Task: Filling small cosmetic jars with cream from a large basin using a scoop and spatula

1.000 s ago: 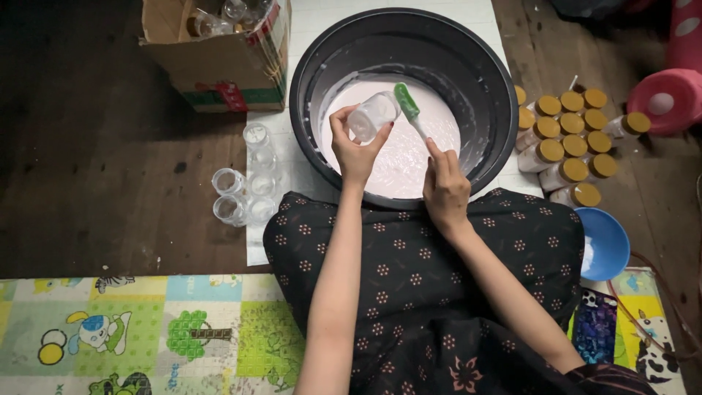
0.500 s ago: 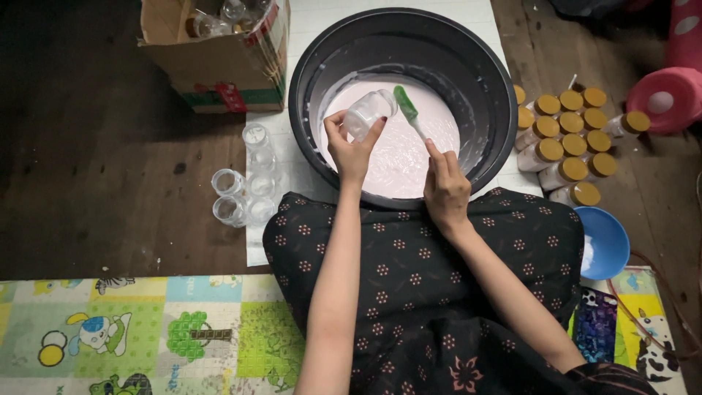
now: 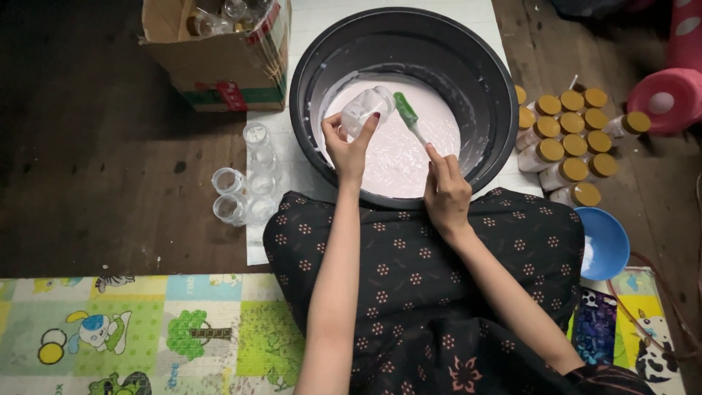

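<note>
A big black basin (image 3: 482, 66) holds pale pink liquid (image 3: 398, 157) in front of my knees. My left hand (image 3: 347, 146) grips a small clear plastic bottle (image 3: 363, 110), tilted on its side over the liquid. My right hand (image 3: 444, 192) holds a green-headed, white-handled spoon (image 3: 408, 117), whose green end sits right at the bottle's mouth. Both hands hover over the near half of the basin.
Several empty clear bottles (image 3: 245, 183) stand left of the basin on a white sheet. Filled bottles with gold caps (image 3: 567, 143) cluster at right. A cardboard box (image 3: 219, 51) of bottles sits back left, a blue bowl (image 3: 603, 241) near right, a pink stool (image 3: 669, 95) far right.
The bottle stays tilted over the basin in my left hand. The green spoon end has shifted slightly closer to the bottle's mouth.
</note>
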